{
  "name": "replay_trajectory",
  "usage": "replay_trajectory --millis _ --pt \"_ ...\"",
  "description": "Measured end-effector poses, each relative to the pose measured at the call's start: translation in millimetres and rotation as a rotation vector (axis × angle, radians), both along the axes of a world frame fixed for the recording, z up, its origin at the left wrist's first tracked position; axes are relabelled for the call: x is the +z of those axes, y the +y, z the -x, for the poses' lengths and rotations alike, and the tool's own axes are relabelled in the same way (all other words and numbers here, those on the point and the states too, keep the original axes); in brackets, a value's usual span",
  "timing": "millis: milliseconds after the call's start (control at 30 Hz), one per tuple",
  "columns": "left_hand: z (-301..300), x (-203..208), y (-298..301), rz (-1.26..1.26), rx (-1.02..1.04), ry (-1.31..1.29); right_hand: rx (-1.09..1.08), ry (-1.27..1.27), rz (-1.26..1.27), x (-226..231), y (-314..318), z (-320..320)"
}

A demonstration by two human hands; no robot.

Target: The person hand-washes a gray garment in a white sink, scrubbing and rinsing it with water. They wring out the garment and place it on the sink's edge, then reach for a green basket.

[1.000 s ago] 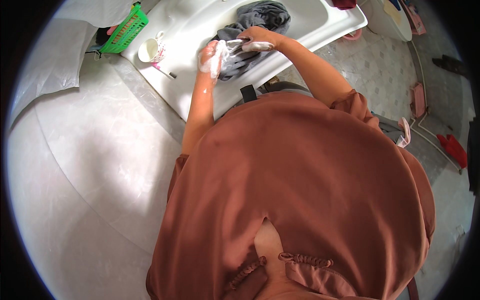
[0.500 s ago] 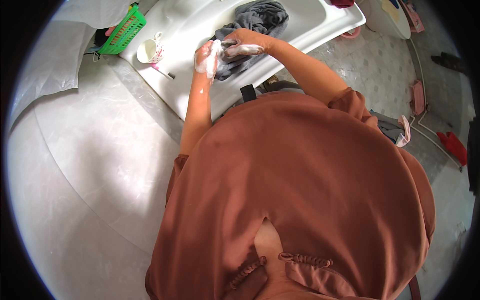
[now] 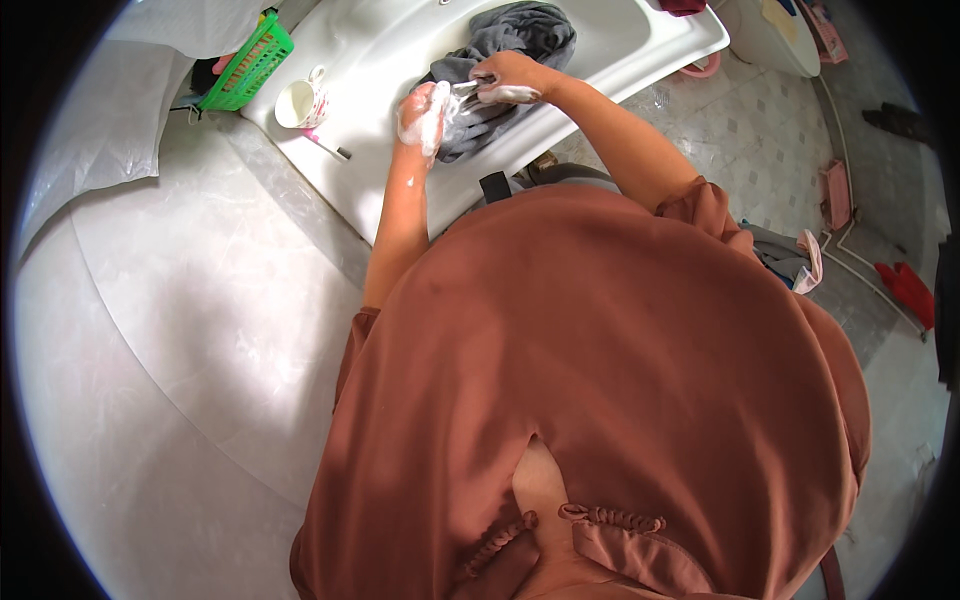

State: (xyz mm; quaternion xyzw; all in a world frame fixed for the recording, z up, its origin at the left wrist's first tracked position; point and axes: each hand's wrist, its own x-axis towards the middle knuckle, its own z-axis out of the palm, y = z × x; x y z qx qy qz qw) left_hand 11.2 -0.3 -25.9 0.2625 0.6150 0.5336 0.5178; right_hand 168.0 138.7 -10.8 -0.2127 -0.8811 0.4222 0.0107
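A dark grey cloth (image 3: 520,35), wet and bunched up, lies in the white sink (image 3: 350,200). My left hand (image 3: 420,115) is closed at the cloth's left edge, with thick white suds over its back and wrist. Just to its right, my right hand (image 3: 512,80) is closed with fingers pinched, foam along its lower side. A thin white strip (image 3: 465,86) shows between the two hands at the right fingertips; whether it is a cord or a handle I cannot tell. Both hands are over the cloth, slightly apart.
On the sink's left ledge stand a white patterned mug (image 3: 301,103) and a pink-and-white toothbrush (image 3: 326,145). A green basket (image 3: 250,65) is beyond them. Dark red cloth (image 3: 684,5) lies at the sink's far right rim. A pink basin (image 3: 703,67) shows below on the tiled floor.
My right hand has drawn a little to the right, away from the left, baring the thin white strip between them. My left hand has shifted slightly right.
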Motion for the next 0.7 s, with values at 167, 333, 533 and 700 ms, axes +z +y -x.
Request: replay_trajectory --millis 167,333,533,700 --pt "5.8 -5.5 -0.3 -0.035 0.089 -0.063 0.011 0.139 0.35 21.8 -7.9 3.5" --pt "0.9 -0.4 0.5 -0.004 -0.005 -0.009 0.004 0.094 0.123 5.7 -6.8 4.1" --pt "-1.3 4.9 0.1 -0.017 0.049 0.08 0.018 0.211 0.501 9.5 -11.2 10.9" --pt "-2.5 8.0 0.0 0.018 -0.057 0.073 0.049 0.084 0.175 -1.3 0.8 4.7"
